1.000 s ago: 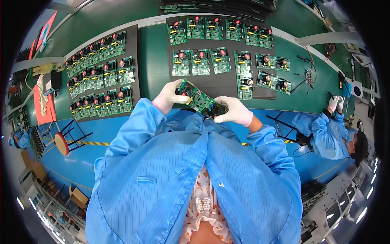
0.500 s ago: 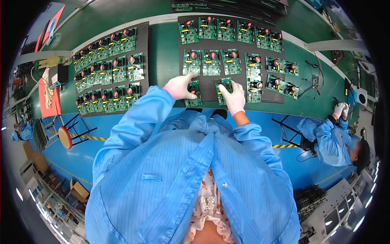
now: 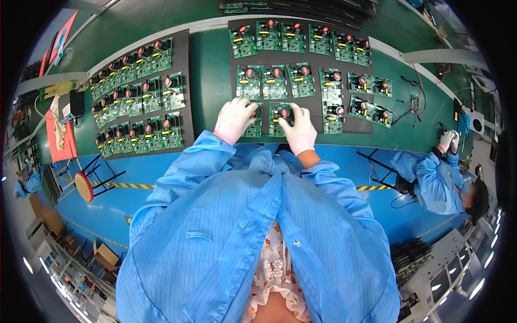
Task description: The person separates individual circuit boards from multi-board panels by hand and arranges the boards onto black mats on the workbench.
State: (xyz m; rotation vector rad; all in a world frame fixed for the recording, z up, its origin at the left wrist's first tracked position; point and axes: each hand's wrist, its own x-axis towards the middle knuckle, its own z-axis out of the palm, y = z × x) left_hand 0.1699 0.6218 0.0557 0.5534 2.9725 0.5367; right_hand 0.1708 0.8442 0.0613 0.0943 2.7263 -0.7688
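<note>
White gloves cover both my hands. My left hand (image 3: pixel 235 119) curls over the left side of a green circuit board (image 3: pixel 255 127) at the near edge of a dark sheet, partly hiding it. Beside it, to the right, lies a second green circuit board (image 3: pixel 278 112) with a red disc-shaped part and a yellow part. My right hand (image 3: pixel 299 129) grips this board from its right side, thumb low and fingers near the top edge. A narrow gap separates the two boards. Just beyond them sits a row of similar boards (image 3: pixel 274 82).
Another dark sheet (image 3: pixel 186 91) with rows of boards lies left on the green bench (image 3: pixel 207 70). Dark sheets (image 3: pixel 301 11) are stacked at the back. Wires (image 3: pixel 416 102) lie at the right, where a co-worker (image 3: pixel 436 180) sits. A round stool (image 3: pixel 84 186) stands at the left.
My right hand has shifted left with its circuit board, closer to the left one. The left hand has turned, its fingers now drawn together over its board. The whole view has shifted slightly.
</note>
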